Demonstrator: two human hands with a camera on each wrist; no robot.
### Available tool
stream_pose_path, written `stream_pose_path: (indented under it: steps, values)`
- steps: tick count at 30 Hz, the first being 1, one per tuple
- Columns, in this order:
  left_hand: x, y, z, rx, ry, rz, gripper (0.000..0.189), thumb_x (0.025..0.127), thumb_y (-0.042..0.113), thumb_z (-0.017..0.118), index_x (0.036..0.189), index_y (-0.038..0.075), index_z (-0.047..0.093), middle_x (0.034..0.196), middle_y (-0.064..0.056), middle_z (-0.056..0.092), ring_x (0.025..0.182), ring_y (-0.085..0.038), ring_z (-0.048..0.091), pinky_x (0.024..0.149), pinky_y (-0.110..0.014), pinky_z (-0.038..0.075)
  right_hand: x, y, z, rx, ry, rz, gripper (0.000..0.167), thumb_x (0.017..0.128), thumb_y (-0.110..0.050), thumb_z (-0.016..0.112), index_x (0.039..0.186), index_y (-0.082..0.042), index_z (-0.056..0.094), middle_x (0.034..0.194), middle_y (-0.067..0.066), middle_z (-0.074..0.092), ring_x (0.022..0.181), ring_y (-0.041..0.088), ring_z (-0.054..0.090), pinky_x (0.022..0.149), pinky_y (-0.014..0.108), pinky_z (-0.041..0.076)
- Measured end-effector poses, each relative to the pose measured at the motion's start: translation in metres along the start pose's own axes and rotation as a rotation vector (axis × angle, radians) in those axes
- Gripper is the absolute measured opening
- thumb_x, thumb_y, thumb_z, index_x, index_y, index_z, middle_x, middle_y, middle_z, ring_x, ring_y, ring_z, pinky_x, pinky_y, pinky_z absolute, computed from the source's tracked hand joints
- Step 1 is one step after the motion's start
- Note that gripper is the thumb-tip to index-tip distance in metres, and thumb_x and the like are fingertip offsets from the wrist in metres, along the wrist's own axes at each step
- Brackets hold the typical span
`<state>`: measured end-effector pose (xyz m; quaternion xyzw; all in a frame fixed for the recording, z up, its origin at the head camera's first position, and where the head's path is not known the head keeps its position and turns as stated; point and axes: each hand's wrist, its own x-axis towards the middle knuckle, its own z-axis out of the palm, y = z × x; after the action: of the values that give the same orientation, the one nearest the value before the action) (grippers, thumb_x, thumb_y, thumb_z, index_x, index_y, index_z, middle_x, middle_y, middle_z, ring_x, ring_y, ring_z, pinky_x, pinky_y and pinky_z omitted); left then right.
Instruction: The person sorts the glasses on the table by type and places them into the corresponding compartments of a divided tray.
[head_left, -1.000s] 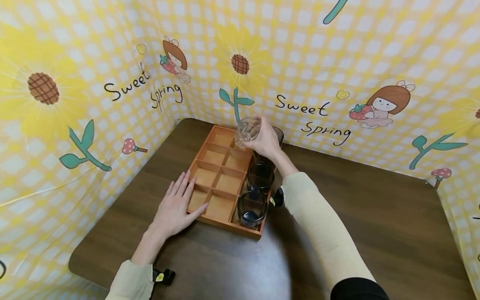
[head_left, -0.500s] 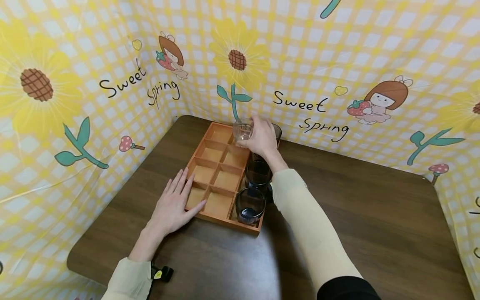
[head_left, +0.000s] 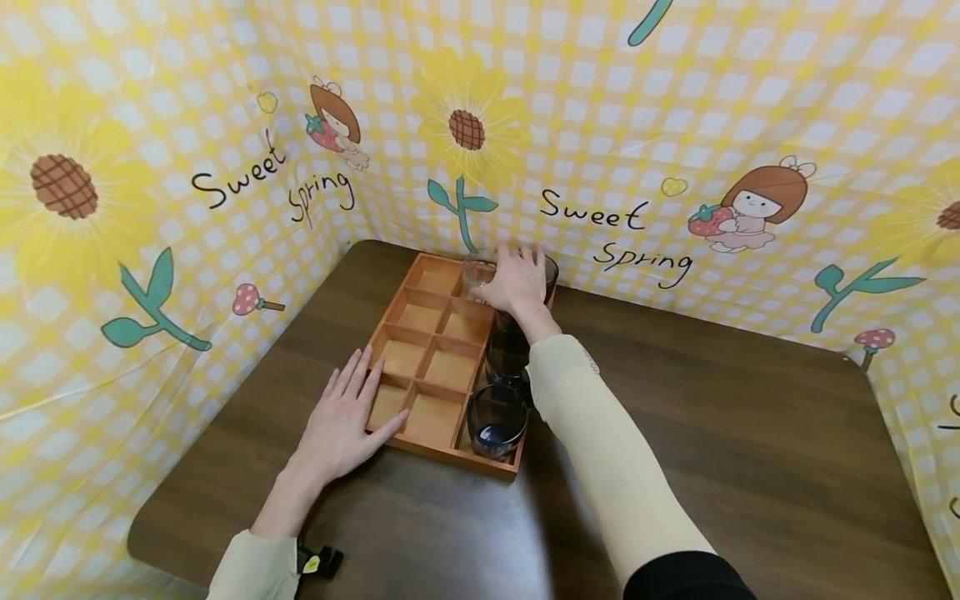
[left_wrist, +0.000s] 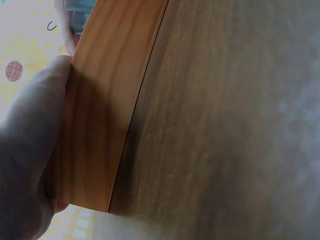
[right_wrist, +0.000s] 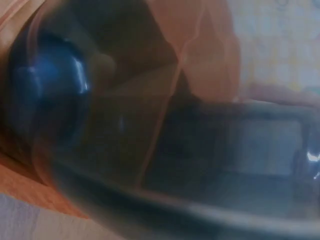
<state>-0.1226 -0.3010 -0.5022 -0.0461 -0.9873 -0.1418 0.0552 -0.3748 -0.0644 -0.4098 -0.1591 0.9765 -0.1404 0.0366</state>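
Observation:
A wooden compartment tray [head_left: 397, 451] lies on the table. At its far end, my right hand [head_left: 519, 282] holds a clear glass [head_left: 476, 268] low in the back middle compartment, thumb toward the glass and fingers partly hiding it. My left hand [head_left: 339, 423] rests at the tray's near left corner, fingers straight along the left side and thumb over the front edge. Dark tinted glasses stand in the tray's right column: the front one [head_left: 497, 423] shows fully, while those behind it are partly covered by the right hand and sleeve. Dark glass [right_wrist: 125, 165] fills the right wrist view, close up.
The left and middle columns show bare compartments, such as the front middle one [head_left: 432, 417]. Dark wooden table top [head_left: 712, 417] extends around the tray. Yellow checked cloth [head_left: 615, 108] hangs close behind the tray and along the left side.
The clear glass has come down into the back middle compartment with my right hand, upright now after being tilted. My left hand keeps its place on the tray corner.

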Motion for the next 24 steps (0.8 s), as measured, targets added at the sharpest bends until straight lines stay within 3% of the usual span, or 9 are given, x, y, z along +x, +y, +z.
stream_pose_path:
  steps: [6, 24]
  values:
    - [-0.0019, 0.0009, 0.0007, -0.006, 0.005, -0.002, 0.099, 0.104, 0.06, 0.065, 0.175, 0.003, 0.025, 0.186, -0.02, 0.012, 0.173, -0.042, 0.013, 0.136, -0.068, 0.021, -0.0001, -0.0018, 0.0012, -0.049, -0.028, -0.002, 0.095, 0.098, -0.065, 0.072, 0.169, -0.011, 0.038, 0.174, 0.009, 0.047, 0.17, 0.033, 0.023, 0.142, 0.055, -0.001]
    - [-0.0005, 0.0039, 0.0004, 0.0, 0.026, 0.009, 0.098, 0.103, 0.06, 0.066, 0.173, 0.001, 0.029, 0.184, -0.022, 0.016, 0.172, -0.043, 0.017, 0.136, -0.068, 0.022, -0.0044, -0.0004, -0.0001, -0.077, -0.05, -0.026, 0.085, 0.106, -0.068, 0.058, 0.171, -0.016, 0.04, 0.177, 0.005, 0.043, 0.171, 0.033, 0.022, 0.142, 0.056, -0.005]
